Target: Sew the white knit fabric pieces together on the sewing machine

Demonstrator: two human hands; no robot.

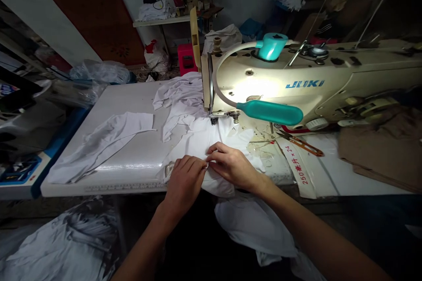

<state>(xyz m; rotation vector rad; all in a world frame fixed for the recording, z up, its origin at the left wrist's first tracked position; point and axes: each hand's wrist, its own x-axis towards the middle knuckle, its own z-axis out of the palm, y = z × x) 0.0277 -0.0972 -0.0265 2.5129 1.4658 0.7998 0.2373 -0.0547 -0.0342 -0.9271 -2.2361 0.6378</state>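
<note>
White fabric (198,139) lies under the needle area of a cream JUKI sewing machine (280,79) and runs toward me over the table's front edge. My left hand (187,178) pinches the fabric's edge between thumb and fingers. Close against it, my right hand (232,164) is closed on the same cloth, its fingertips meeting the left ones just in front of the presser foot (215,120). More of the white cloth bunches to the left of the machine head. Part of the gripped edge is hidden by my fingers.
A separate white fabric piece (108,142) lies on the table's left. Thread snips (305,145) and brown folded cloth (382,149) are at the right. A teal lamp (273,112) hangs before the machine. White cloth is piled (62,246) at lower left.
</note>
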